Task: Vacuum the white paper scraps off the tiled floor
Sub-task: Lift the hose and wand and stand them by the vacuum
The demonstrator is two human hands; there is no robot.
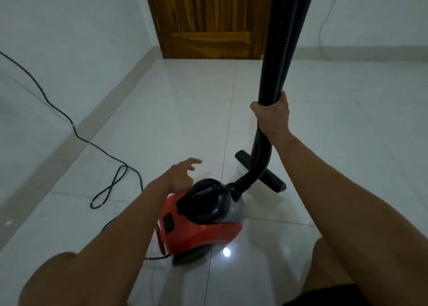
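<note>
L hand (183, 175): fingers loose and spread, nothing held; above top-left of vac body, next to carry handle (203, 194); contact w/ housing cannot be told
R hand (273, 115): wrapped tight round hose and wand together, arm stretched fwd
Vac body (203, 227): red canister w/ black top and grey front; on tiled floor (176, 111), centre-low in view, between both forearms
Hose (275, 58): black, ribbed; runs up out of frame, bends below R hand into front port of vac body
Wand (298, 39): black, smooth, upright, touching hose side by side
Floor nozzle (274, 183): black bar flat on floor, just behind hose bend, near vac body
Power cord (74, 125): black, along L wall, looped on floor, well apart from nozzle
Door (208, 16): wood, closed, far end
Floor glare (226, 252): bright spot just beside vac base
</note>
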